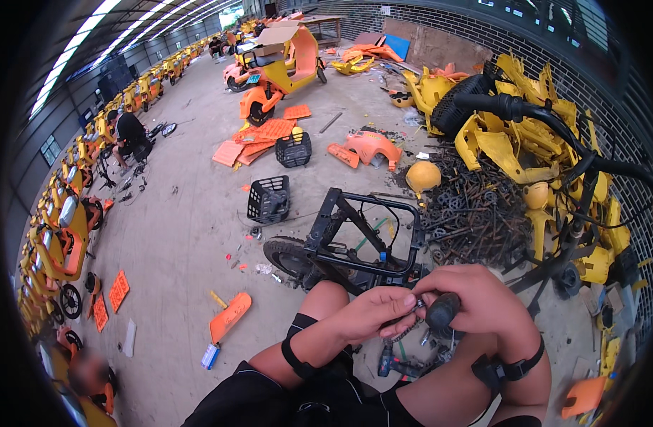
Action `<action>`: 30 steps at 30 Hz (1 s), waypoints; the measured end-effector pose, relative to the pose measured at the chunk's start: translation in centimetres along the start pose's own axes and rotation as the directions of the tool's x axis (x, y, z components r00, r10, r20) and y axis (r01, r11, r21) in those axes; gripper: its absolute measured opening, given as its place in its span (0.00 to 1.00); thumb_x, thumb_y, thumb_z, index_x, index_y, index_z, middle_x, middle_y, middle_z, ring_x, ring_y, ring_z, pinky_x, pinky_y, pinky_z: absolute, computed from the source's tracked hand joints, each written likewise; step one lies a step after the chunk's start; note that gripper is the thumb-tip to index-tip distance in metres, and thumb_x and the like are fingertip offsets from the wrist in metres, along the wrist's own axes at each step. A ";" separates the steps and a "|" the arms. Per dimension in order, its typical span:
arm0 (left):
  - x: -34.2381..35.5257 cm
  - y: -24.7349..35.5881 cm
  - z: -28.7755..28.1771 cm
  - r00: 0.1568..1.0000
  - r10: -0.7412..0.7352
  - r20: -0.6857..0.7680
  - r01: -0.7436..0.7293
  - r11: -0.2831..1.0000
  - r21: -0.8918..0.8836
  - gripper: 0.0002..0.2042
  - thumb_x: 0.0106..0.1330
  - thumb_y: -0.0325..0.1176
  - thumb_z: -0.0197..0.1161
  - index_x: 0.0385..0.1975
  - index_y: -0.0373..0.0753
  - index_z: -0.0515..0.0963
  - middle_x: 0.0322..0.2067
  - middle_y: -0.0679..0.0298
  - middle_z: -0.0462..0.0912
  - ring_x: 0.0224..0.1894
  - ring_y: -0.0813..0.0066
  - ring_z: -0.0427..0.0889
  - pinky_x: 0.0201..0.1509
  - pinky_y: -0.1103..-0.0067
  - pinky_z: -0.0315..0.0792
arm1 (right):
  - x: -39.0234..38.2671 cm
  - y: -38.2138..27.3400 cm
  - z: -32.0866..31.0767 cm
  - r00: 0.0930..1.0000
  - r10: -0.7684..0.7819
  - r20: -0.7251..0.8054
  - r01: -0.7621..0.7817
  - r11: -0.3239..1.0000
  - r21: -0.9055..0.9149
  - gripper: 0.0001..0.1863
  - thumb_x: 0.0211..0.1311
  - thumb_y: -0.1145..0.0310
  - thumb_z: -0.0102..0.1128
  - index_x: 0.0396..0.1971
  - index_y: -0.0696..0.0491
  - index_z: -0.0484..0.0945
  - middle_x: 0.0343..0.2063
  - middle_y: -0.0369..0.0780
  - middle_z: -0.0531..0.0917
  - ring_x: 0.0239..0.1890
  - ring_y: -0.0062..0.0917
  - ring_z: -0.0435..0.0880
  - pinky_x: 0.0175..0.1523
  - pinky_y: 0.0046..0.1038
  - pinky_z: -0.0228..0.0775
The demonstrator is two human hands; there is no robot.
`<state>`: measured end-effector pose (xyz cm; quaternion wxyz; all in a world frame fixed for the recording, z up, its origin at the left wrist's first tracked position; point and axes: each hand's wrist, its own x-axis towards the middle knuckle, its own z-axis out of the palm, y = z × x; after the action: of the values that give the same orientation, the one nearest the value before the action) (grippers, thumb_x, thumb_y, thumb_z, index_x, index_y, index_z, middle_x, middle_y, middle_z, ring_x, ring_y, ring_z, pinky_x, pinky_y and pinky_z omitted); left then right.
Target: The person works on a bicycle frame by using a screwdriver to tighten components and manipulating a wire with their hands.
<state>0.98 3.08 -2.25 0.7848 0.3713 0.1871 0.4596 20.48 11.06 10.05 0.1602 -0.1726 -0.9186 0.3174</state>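
Observation:
My left hand [390,307] is closed, its thumb and fingers pinching a small metal piece [418,304] whose kind I cannot make out. My right hand [472,292] is wrapped round a tool with a thick, rounded black handle [442,309]. Its fingertips meet those of my left hand at the metal piece; the rest of the tool is hidden. Just beyond both hands stands a bare black scooter frame [369,229] with a black wheel [291,257] on its left. Below my hands, a cordless drill [394,364] lies on the floor among small tools.
A heap of dark metal parts [476,213] and yellow body panels [508,153] lies to the right, with a handlebar [547,114] in front. Black baskets [268,199] and orange panels [230,317] lie left. A person [129,135] crouches by rows of yellow scooters [66,231].

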 end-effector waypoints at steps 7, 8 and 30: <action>2.8 -1.5 -4.2 0.938 0.105 -0.332 -0.101 0.994 0.028 0.16 0.79 0.41 0.51 0.41 0.35 0.79 0.20 0.73 0.72 0.17 0.90 0.62 0.22 0.89 0.56 | -3.0 3.2 -0.3 0.912 0.077 -0.403 -0.001 0.982 0.187 0.09 0.62 0.75 0.64 0.41 0.58 0.81 0.33 0.44 0.85 0.30 0.26 0.84 0.34 0.25 0.75; 4.1 -1.9 -4.7 0.937 0.102 -0.334 -0.093 0.995 0.041 0.16 0.79 0.41 0.51 0.41 0.35 0.79 0.20 0.73 0.72 0.17 0.90 0.62 0.22 0.89 0.56 | -4.4 3.3 -0.8 0.867 0.109 -0.487 0.003 0.975 0.223 0.09 0.63 0.74 0.64 0.41 0.59 0.80 0.32 0.44 0.85 0.29 0.26 0.84 0.33 0.25 0.75; 13.1 -2.9 -11.4 0.997 -0.029 -0.073 0.057 0.914 0.403 0.12 0.76 0.32 0.55 0.51 0.33 0.78 0.26 0.71 0.76 0.22 0.88 0.68 0.26 0.87 0.63 | -7.8 1.1 -4.0 0.365 0.313 -0.877 0.448 0.766 0.460 0.12 0.81 0.62 0.39 0.42 0.55 0.66 0.15 0.30 0.60 0.11 0.13 0.56 0.13 0.17 0.52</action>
<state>2.05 18.22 -11.25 0.6943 0.5061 0.3119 0.4057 29.24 10.66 10.90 0.7095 -0.2129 -0.5022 0.4461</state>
